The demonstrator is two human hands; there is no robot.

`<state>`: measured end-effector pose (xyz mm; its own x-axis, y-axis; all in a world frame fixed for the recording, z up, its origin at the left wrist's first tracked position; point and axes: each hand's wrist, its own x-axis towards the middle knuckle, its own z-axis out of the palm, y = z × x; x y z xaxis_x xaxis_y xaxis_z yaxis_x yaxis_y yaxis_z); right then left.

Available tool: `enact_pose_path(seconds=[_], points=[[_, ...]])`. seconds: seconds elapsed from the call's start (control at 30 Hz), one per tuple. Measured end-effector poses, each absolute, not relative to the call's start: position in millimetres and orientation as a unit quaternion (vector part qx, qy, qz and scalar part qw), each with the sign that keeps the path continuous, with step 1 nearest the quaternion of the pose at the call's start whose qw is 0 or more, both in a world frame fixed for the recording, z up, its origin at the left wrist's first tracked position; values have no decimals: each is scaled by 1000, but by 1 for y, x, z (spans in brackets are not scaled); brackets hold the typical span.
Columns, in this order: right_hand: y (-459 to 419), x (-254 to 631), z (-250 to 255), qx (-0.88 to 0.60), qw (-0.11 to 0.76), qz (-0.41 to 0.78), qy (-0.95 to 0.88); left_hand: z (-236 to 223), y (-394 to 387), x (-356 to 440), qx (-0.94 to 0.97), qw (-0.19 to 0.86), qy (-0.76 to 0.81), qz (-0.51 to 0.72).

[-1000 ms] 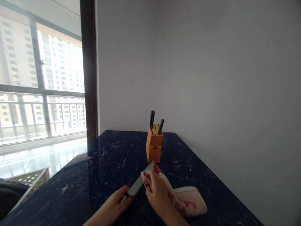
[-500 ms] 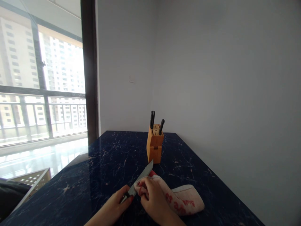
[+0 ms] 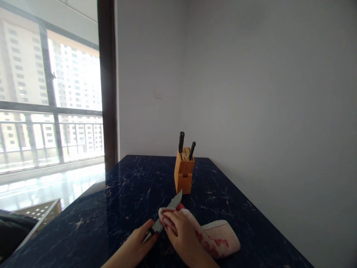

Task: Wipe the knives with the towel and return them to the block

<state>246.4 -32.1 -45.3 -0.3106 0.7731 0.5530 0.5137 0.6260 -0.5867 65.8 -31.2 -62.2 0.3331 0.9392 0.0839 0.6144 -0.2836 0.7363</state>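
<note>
A kitchen knife (image 3: 174,201) points away from me and to the right, its tip just in front of the knife block's base. My left hand (image 3: 139,240) is closed around its dark handle. Bunched in my right hand (image 3: 182,232) is a white cloth (image 3: 221,240) with red lettering, folded over the middle of the blade. The cloth's loose end trails to the right on the table. Part of the blade is hidden under the cloth and fingers.
Beyond the knife stands a wooden knife block (image 3: 184,173) with a few black-handled knives (image 3: 192,150) in it. Everything rests on a dark blue marbled table (image 3: 134,193). A perforated chair (image 3: 41,216) is at the lower left, and a wall (image 3: 264,111) runs along the right.
My right fingers have flattened over the cloth, which now covers more of the blade's middle. The cloth's loose end has shifted slightly left. My left hand keeps its hold on the handle.
</note>
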Motion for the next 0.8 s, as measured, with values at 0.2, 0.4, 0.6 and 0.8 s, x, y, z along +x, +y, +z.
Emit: enact_pose_path(seconds=[0.2,0.4,0.6,0.8], points=[[-20,254,-49,-463,466,138,-742,-57,-36,67,759,311,517,245],[-32,247,-42,-397,409,160,-806,-57,-34,67,767,301,508,250],[-23,254,-41,-468,422,134,-765,-59,-32,66,764,309,516,233],[-33,249,-40,-384,398,166,-817,-58,-32,65,759,324,501,261]])
